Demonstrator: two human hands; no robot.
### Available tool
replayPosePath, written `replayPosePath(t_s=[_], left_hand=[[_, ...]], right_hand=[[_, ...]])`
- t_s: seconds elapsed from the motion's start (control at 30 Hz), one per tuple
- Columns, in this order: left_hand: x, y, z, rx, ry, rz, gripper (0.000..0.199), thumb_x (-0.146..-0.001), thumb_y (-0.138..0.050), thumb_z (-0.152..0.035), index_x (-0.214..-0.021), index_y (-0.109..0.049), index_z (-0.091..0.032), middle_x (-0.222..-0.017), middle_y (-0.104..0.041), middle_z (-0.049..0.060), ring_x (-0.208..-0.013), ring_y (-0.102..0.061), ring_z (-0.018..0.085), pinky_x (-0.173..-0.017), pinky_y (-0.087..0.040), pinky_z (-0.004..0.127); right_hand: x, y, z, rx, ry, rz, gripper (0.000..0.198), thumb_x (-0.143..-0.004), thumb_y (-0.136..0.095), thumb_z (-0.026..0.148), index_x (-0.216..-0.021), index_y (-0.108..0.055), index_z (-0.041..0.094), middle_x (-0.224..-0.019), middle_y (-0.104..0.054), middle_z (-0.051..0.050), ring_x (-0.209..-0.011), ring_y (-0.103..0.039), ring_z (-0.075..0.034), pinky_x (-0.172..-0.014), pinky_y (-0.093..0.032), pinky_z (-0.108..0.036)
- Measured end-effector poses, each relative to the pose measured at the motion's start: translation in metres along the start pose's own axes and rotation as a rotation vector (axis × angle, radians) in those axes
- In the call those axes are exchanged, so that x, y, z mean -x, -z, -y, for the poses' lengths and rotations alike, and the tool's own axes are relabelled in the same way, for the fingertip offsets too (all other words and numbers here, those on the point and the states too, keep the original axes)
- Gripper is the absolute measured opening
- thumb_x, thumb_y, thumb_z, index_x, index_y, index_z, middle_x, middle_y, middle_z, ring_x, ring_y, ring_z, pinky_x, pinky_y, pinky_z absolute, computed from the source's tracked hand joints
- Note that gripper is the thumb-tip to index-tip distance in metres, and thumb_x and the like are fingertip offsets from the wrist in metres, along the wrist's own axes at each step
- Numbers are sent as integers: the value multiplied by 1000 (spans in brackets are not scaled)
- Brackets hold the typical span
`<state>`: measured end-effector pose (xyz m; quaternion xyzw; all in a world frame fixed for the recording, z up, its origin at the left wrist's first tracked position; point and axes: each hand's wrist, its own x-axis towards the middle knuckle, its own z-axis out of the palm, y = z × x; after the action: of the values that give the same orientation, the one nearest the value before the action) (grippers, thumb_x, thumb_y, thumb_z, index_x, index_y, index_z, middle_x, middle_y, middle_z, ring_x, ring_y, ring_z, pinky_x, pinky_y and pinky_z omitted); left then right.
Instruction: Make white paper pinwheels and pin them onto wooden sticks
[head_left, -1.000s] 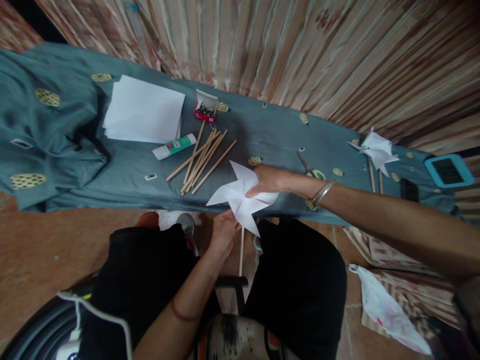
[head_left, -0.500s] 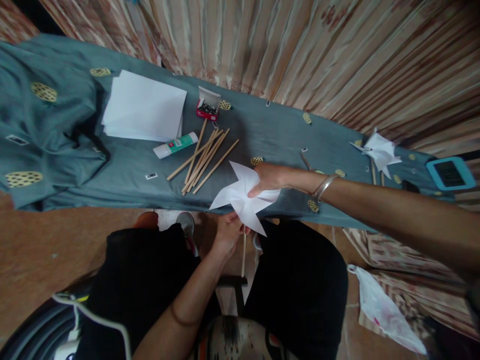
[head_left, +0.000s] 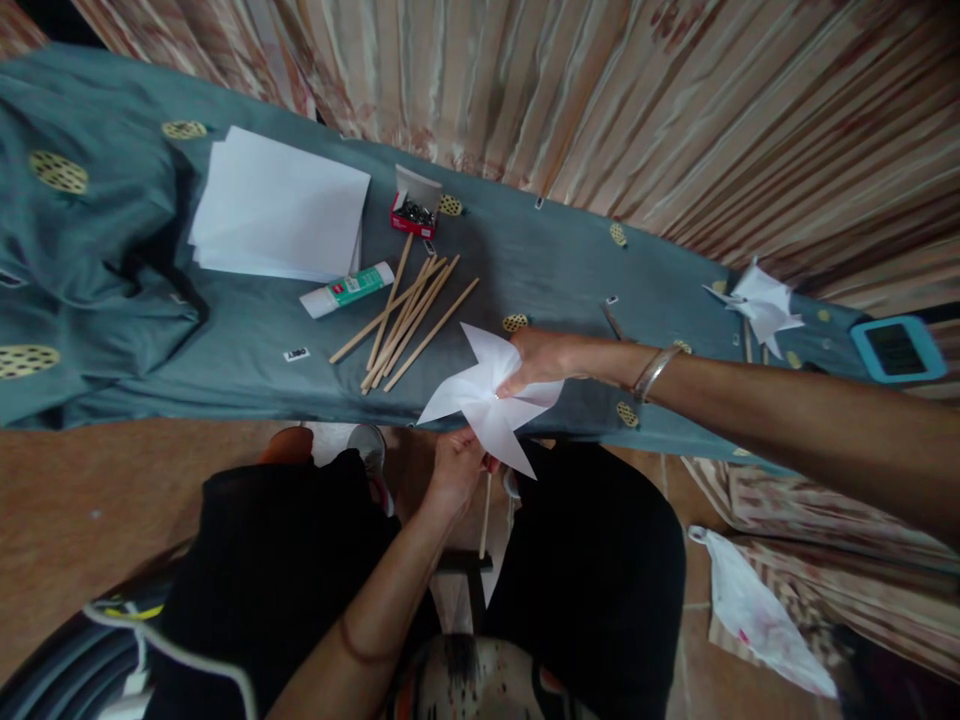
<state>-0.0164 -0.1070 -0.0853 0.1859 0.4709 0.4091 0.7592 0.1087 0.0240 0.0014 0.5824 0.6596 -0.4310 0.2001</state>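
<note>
A white paper pinwheel (head_left: pixel 487 400) faces up at the table's front edge, above my lap. Below it my left hand (head_left: pixel 457 462) is closed round a thin wooden stick (head_left: pixel 485 515), whose lower end points toward me; the fingertips are partly hidden by the paper. My right hand (head_left: pixel 532 360) grips the pinwheel from its right side, with the thumb pressed near the centre, where a small shiny spot shows. The right fingers are mostly hidden behind the paper.
Left of the pinwheel lie several wooden sticks (head_left: pixel 409 325), a glue stick (head_left: pixel 347 290), a red box of metal pins (head_left: pixel 414 212) and a stack of white paper (head_left: pixel 281 205). Another paper pinwheel (head_left: pixel 763 300) and a blue-framed device (head_left: pixel 898 348) are at the right.
The view has shifted slightly. My right thumb has drawn back a little from the pinwheel's centre, baring a shiny spot there. Both hands keep their hold.
</note>
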Motion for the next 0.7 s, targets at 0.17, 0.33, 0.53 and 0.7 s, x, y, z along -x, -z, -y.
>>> replayPosePath(t_s=[0.17, 0.33, 0.53, 0.7], left_hand=[[-3, 3, 3, -5, 4, 3, 28, -58, -68, -36, -43, -56, -15, -39, -48, -2, -37, -37, 6, -43, -25, 21], [-4, 5, 2, 2, 14, 19, 28, -58, -70, -38, -46, -59, -15, -39, -49, -2, -37, -38, 5, -44, -26, 21], [-7, 4, 3, 9, 30, 42, 32, -58, -70, -40, -43, -56, -16, -37, -47, -2, -35, -38, 5, -44, -26, 21], [-10, 6, 5, 9, 35, 53, 29, -59, -70, -37, -44, -57, -15, -37, -48, -1, -35, -40, 6, -44, -25, 21]], right_hand=[[-1, 0, 0, -18, 10, 23, 20, -70, -76, 23, -86, -76, 11, -87, -76, -7, -78, -69, -19, -62, -49, -23], [-5, 0, -5, -82, 37, 56, 21, -71, -74, 21, -86, -76, 7, -83, -75, -8, -70, -64, -16, -57, -44, -22], [-7, -1, -7, -130, 41, 57, 18, -70, -74, 20, -82, -75, 7, -74, -72, -4, -63, -59, -12, -55, -42, -21], [-8, -4, -9, -164, 31, 34, 11, -68, -74, 20, -72, -72, 9, -62, -67, 0, -54, -55, -10, -50, -38, -20]])
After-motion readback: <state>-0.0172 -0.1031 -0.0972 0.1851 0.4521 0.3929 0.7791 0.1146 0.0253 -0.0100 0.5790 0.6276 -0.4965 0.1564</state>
